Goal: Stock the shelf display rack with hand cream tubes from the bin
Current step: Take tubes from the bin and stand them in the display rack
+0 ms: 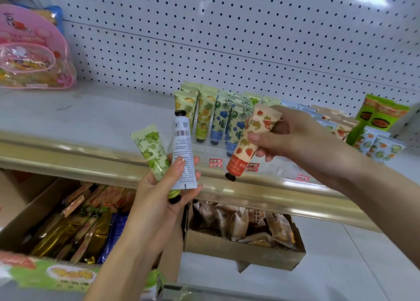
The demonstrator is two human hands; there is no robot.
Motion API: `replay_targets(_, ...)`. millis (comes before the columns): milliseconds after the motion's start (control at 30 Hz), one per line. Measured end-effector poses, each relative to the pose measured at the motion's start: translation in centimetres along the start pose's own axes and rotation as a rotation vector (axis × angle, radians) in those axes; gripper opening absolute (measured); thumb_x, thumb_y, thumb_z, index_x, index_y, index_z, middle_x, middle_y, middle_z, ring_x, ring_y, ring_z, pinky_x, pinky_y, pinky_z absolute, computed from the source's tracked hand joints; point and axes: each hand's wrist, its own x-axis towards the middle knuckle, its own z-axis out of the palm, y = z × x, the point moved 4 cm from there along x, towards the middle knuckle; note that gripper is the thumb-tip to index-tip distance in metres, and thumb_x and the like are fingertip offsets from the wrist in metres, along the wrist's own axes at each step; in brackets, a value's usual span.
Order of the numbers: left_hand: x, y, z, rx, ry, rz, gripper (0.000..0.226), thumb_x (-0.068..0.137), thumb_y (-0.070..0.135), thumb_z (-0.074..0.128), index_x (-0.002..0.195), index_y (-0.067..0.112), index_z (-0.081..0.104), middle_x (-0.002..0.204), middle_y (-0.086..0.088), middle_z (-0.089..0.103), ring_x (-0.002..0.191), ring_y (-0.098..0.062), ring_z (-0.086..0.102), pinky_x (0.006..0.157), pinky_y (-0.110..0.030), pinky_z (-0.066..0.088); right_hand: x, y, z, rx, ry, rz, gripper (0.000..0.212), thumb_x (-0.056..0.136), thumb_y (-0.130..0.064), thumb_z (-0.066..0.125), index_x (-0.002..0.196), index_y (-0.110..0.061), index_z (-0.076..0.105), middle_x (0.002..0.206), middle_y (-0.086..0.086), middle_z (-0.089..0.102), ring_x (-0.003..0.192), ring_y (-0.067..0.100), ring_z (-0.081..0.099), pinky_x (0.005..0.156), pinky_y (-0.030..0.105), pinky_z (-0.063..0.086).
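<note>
Head view: a light, soft strawberry tube (248, 141) is pinched mid-body by right fingers (254, 137); two tubes (181, 150) are clasped by left fingers (179, 166).

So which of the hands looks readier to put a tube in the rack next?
The right hand, probably. It holds one strawberry tube, cap down, close to the display rack; the left hand holds two tubes.

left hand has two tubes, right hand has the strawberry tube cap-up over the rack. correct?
Not quite. In the head view the right hand holds the strawberry tube cap-down, its black cap pointing at the shelf edge. The rest stands: the left hand holds two tubes, the green tube and the white tube.
</note>
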Motion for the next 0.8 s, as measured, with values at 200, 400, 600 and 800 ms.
replay_targets(200,0.0,-0.2,0.3,0.017,-0.068,-0.01,0.029,0.076,0.013,0.06,0.099,0.021,0.074,0.108,-0.007,0.072,0.095,-0.019,0.07,0.069,-0.03,0.06,1.1,-2.1,-0.2,-0.115,-0.043,-0.007,0.014,0.087,-0.007,0.062,0.094,0.005,0.061,0.07,0.008,0.071,0.061,0.015,0.067,0.059,0.019,0.056)
replay_targets(400,0.2,0.1,0.3,0.063,-0.056,0.032,0.036,0.074,0.013,0.06,0.109,0.016,0.067,0.107,-0.008,0.072,0.097,-0.022,0.069,0.07,-0.031,0.06,2.9,-6.2,-0.7,-0.338,-0.096,-0.075,0.018,0.081,-0.009,0.067,0.092,0.005,0.061,0.079,0.014,0.072,0.066,0.017,0.072,0.06,0.018,0.057)
replay_targets(600,0.4,0.3,0.1,0.057,-0.016,0.068,0.034,0.073,0.014,0.061,0.107,0.016,0.067,0.105,-0.009,0.073,0.094,-0.021,0.07,0.071,-0.032,0.06,4.7,-7.5,-0.6,-0.487,-0.152,-0.069,0.012,0.08,-0.006,0.068,0.086,0.001,0.063,0.075,0.005,0.073,0.067,0.016,0.072,0.056,0.014,0.054)
replay_targets(800,0.7,0.3,-0.1,0.075,-0.002,0.084,0.035,0.072,0.014,0.063,0.108,0.016,0.066,0.106,-0.009,0.072,0.095,-0.021,0.07,0.072,-0.032,0.06,5.9,-7.6,-0.2,-0.916,-0.055,-0.188,0.017,0.079,-0.029,0.073,0.081,-0.013,0.067,0.073,-0.004,0.063,0.063,0.008,0.054,0.055,0.012,0.041)
